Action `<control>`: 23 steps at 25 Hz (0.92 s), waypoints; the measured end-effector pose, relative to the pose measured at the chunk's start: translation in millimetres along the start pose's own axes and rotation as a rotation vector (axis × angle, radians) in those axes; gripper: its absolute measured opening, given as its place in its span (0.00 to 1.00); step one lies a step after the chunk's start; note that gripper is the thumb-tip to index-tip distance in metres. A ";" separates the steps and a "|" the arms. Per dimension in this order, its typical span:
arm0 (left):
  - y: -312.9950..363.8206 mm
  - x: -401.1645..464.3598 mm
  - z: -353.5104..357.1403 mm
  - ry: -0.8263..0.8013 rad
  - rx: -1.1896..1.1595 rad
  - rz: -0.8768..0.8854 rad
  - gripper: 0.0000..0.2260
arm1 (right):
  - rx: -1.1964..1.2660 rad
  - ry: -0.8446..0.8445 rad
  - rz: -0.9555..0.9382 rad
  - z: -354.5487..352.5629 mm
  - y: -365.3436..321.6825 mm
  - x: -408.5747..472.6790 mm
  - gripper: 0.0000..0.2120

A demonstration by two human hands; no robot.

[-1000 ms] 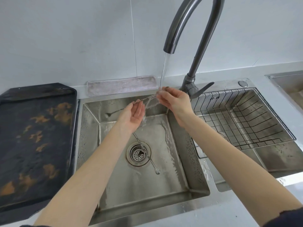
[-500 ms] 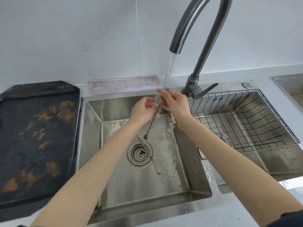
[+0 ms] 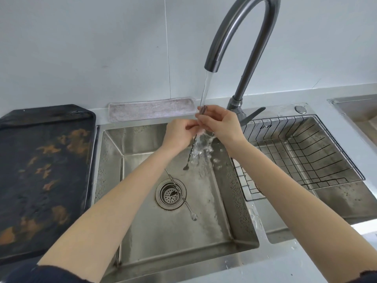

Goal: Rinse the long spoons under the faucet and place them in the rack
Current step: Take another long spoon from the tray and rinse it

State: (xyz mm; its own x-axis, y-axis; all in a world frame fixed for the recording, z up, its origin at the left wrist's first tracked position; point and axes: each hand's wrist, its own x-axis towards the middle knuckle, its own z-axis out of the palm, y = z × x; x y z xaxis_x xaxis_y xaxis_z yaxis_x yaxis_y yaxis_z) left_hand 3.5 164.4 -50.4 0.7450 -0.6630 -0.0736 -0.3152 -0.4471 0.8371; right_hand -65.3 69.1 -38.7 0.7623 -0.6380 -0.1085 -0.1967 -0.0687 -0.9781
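Water runs from the dark curved faucet (image 3: 240, 37) onto a long thin metal spoon (image 3: 189, 158) that hangs nearly upright over the sink (image 3: 224, 211), bowl end down. My right hand (image 3: 220, 124) pinches the spoon near its top, and my left hand (image 3: 179, 133) has its fingers closed on the handle just below. A second long spoon (image 3: 181, 197) lies on the sink floor across the drain strainer (image 3: 171, 194). The black wire rack (image 3: 302, 154) sits in the right basin, with no spoon visible in it.
A dark tray with orange stains (image 3: 44, 170) lies on the counter at the left. A grey cloth strip (image 3: 151, 111) lies against the wall behind the sink. Another basin's edge (image 3: 355, 111) shows at the far right.
The held spoon has swung from lying sideways to hanging nearly upright under the stream. My left hand has closed up against my right hand. Water now splashes below the hands.
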 end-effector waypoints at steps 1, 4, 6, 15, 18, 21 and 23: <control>1.7 -0.2 0.0 -0.004 -0.002 0.000 0.11 | -0.031 -0.002 -0.019 0.0 -1.9 0.6 0.05; 4.9 -2.8 0.3 -0.034 -0.060 -0.006 0.11 | -0.046 0.017 -0.041 4.3 -6.7 0.9 0.07; 4.6 -4.4 1.1 -0.052 -0.083 -0.014 0.11 | -0.042 0.039 -0.040 6.0 -8.4 2.2 0.06; 4.6 -5.7 -2.0 -0.090 -0.261 -0.089 0.09 | 0.006 0.036 -0.048 5.4 -17.6 3.4 0.11; 4.9 -5.0 0.2 -0.091 -0.193 -0.037 0.11 | 0.006 0.026 -0.044 4.8 -18.1 5.2 0.11; 4.5 -3.4 -0.6 -0.083 -0.165 -0.015 0.11 | -0.045 0.024 -0.039 4.7 -8.1 2.7 0.07; 6.5 -2.0 -3.8 -0.088 -0.151 0.000 0.11 | -0.070 0.018 -0.029 2.0 1.1 -2.7 0.12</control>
State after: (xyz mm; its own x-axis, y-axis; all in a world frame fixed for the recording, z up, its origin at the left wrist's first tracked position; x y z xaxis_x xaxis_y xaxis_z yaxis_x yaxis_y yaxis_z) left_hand 2.2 165.1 -42.8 0.6889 -0.7157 -0.1150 -0.2182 -0.3560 0.9087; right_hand -66.3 72.3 -39.8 0.7571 -0.6488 -0.0766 -0.2179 -0.1402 -0.9659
